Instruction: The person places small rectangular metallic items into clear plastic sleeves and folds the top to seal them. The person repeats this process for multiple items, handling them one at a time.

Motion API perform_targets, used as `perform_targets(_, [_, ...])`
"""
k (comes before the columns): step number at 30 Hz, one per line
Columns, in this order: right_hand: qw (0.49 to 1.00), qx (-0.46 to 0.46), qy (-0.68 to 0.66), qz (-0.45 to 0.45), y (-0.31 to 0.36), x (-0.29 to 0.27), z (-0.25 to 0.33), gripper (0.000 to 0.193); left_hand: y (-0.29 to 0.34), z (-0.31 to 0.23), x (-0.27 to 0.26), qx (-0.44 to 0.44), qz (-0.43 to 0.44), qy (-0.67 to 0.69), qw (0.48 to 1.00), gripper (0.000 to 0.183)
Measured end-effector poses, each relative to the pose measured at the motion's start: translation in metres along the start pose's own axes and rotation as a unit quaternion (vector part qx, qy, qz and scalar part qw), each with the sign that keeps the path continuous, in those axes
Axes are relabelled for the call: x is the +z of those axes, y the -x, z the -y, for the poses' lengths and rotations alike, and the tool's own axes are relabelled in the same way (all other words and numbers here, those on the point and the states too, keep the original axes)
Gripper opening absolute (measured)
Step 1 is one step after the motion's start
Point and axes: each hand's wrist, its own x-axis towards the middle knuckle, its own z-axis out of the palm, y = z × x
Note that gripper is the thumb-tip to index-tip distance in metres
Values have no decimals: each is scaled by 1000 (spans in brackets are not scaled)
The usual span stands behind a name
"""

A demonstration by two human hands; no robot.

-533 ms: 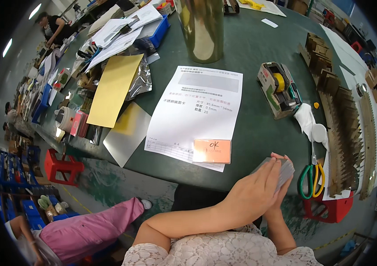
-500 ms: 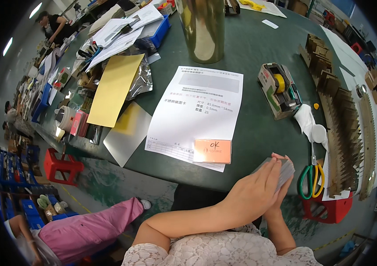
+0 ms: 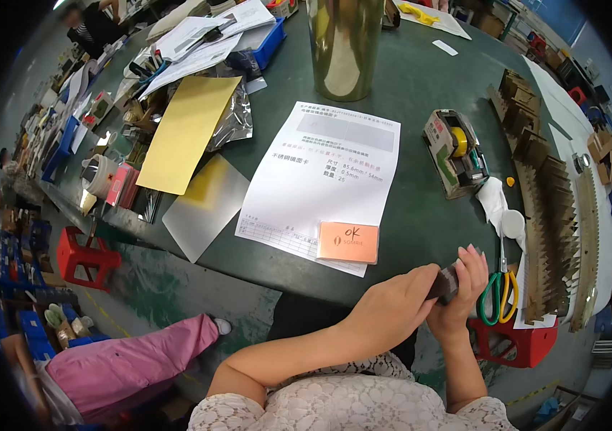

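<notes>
Both hands are together at the near edge of the green table, right of centre. Between them is a small stack of thin, dark, shiny cards (image 3: 444, 282). My left hand (image 3: 397, 296) is closed round the stack's left end, its fingertips partly hidden. My right hand (image 3: 462, 291) grips the other side, fingers raised and bent along it. Just left of them an orange card with handwriting (image 3: 349, 242) lies on the lower edge of a printed white sheet (image 3: 320, 172). Scissors (image 3: 498, 296) with green and yellow handles lie to the right of my right hand.
A tape dispenser (image 3: 455, 154) and long rows of toothed brown racks (image 3: 546, 215) stand on the right. A tall shiny gold container (image 3: 344, 54) is at the back. Yellow paper (image 3: 191, 133) and a silvery sheet (image 3: 201, 208) lie left. A person in pink trousers (image 3: 140, 363) sits nearby.
The stack has turned between my hands, from pale and shiny to dark. My left hand has drawn back slightly to the left, and the palms have moved apart. The view has shifted a little.
</notes>
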Motion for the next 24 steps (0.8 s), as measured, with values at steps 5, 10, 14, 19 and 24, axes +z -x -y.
perform_targets(5, [999,5,-20,34,0,-3,1,83,-4,3,-8,-25,16,8,1000,47])
perform_targets(10, [990,30,-64,124,-1,-38,9,83,5,37,-22,-46,71,85,993,49])
perform_targets(14, [947,205,-243,43,5,-26,-2,67,9,42,-22,-59,87,93,990,51])
perform_targets(19, [806,378,-455,-12,-2,-3,2,44,14,42,-22,-59,102,116,986,55])
perform_targets(24, [791,367,-486,-67,-8,12,9,36,17,31,-46,1,63,-6,998,60])
